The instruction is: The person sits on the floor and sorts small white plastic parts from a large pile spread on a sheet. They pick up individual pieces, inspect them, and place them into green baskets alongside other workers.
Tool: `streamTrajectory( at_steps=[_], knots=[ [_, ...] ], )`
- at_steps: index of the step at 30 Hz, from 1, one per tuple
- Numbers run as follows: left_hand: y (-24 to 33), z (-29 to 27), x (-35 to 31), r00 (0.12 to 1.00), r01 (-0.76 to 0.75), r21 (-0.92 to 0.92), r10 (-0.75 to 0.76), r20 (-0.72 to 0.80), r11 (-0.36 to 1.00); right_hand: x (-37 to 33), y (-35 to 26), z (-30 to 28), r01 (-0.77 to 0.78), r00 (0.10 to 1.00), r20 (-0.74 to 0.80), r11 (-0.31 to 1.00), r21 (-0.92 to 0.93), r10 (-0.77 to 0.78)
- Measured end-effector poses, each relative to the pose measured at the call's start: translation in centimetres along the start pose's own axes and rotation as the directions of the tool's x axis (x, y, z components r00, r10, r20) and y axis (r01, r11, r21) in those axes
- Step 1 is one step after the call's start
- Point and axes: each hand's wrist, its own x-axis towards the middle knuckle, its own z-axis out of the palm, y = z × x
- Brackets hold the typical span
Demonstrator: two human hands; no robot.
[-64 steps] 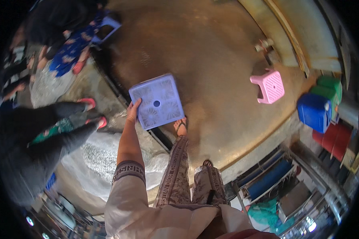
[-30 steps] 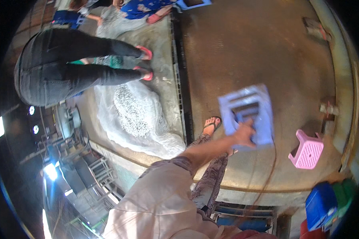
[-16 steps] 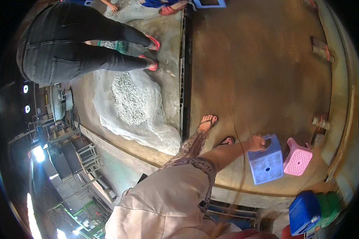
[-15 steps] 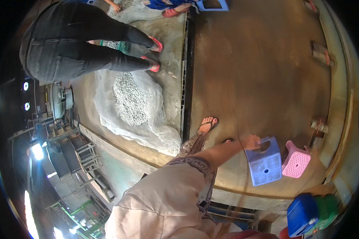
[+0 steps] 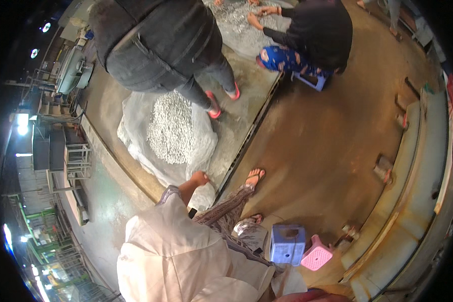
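Observation:
My left hand [image 5: 200, 177] is held out at my side with its fingers curled in, and I see nothing in it. It appears over the near edge of a pale, gauzy sheet [image 5: 202, 143]; whether they touch I cannot tell. On that sheet lies a heap of small silvery-white pieces [image 5: 170, 128], too small to name. My right hand does not show. By my sandalled feet [image 5: 255, 177], a blue plastic stool [image 5: 288, 245] stands beside a pink plastic stool [image 5: 317, 253].
A person in dark clothes [image 5: 161, 45] bends over beside the heap. Another person [image 5: 317, 38] sits on a blue stool [image 5: 312, 80], hands over more silvery pieces [image 5: 239, 25]. A dark gutter [image 5: 249, 136] crosses the wet floor [image 5: 327, 141]. Pipe stubs [image 5: 384, 168] line the low wall.
My left hand has come off the blue stool and swung over toward the sheet. The view has turned, bringing the seated person into sight. The blue stool stays beside the pink one.

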Motion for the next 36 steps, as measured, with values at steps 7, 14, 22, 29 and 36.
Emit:
streamTrajectory(
  at_steps=[7,14,22,29,36],
  knots=[
    [6.8,-5.5,-2.9,0.998,-0.064,-0.246,0.062,-0.018,0.967,2.3,-10.4,0.5,0.055,0.995,0.082,0.997,-0.059,-0.050],
    [14.3,-7.7,-1.7,0.974,-0.146,-0.408,0.058,-0.221,0.901,7.5,-20.7,1.6,0.130,0.980,0.170,0.982,-0.133,-0.106],
    [15.4,-3.1,0.1,0.994,0.008,-0.537,-0.066,-0.088,0.844,15.4,-29.5,5.9,0.313,0.933,0.211,0.947,-0.069,-0.293],
    [16.3,-8.8,6.7,0.991,0.108,-0.717,-0.135,0.019,0.689,8.5,-40.5,11.7,0.276,0.943,0.257,0.929,-0.247,-0.212],
    [23.6,-20.1,10.8,0.996,-0.056,-0.789,-0.025,-0.090,0.612,9.8,-43.1,11.3,0.597,0.801,0.355,0.682,-0.422,-0.482]
  ],
)
